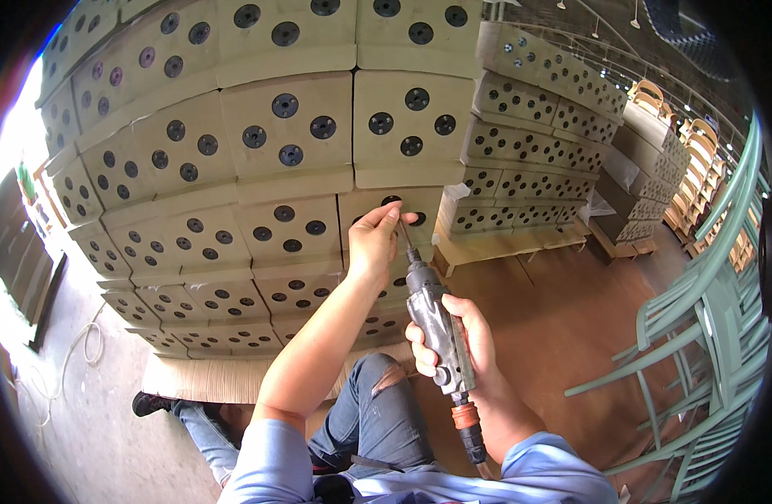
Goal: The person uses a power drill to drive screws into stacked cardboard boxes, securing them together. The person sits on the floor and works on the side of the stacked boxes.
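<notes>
In the head view, the fingers of the right hand (472, 343) are wrapped around the grey power driver (443, 332), its long axis slanting away and slightly leftward toward the pale box (351, 204). The left hand (374, 245) is nearer the box, its fingers bunched around the tip of the slender bit (406, 234); whether they pinch it, I cannot tell.
</notes>
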`<action>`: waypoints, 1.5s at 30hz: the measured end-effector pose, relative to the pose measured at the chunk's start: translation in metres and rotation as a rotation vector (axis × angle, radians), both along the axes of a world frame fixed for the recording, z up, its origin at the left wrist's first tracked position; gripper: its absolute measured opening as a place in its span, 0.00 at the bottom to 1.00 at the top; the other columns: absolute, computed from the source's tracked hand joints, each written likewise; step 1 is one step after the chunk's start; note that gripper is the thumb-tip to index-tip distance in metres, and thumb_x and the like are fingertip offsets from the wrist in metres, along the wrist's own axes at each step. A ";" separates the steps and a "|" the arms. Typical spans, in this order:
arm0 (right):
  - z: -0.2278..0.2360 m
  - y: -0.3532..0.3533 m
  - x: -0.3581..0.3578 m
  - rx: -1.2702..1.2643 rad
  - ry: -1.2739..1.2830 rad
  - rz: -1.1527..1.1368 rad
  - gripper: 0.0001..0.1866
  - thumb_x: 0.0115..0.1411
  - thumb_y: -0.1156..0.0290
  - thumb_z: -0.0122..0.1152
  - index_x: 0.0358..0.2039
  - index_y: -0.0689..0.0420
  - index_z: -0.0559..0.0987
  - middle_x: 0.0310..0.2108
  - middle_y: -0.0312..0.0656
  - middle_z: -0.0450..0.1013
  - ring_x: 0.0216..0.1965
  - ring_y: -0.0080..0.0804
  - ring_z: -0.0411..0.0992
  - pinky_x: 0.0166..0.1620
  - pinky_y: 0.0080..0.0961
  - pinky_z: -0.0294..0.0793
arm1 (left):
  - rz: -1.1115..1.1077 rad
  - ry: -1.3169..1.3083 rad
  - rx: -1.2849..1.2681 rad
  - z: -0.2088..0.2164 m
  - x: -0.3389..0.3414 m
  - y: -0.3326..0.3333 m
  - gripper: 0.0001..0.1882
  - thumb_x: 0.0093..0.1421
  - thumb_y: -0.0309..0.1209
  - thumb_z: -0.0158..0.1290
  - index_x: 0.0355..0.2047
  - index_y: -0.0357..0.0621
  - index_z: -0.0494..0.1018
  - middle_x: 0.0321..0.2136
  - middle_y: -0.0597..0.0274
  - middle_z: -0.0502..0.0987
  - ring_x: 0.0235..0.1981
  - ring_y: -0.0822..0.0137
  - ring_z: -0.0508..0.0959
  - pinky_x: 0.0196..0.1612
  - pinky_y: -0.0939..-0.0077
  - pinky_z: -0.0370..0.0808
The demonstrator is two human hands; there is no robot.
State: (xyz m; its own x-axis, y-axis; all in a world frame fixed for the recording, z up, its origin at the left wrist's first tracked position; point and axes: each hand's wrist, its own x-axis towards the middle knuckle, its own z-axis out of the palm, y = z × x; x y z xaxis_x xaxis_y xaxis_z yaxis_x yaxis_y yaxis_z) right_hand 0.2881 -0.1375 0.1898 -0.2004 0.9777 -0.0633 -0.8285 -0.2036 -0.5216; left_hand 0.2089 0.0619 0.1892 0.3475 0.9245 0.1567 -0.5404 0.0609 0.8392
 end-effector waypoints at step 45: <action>0.027 0.025 -0.009 -0.055 -0.125 -0.066 0.16 0.71 0.54 0.52 0.45 0.53 0.70 0.29 0.44 0.74 0.20 0.30 0.74 0.21 0.26 0.77 | -0.038 0.051 -0.293 0.021 -0.013 -0.070 0.23 0.65 0.46 0.57 0.38 0.33 0.76 0.23 0.65 0.74 0.21 0.73 0.72 0.28 0.74 0.71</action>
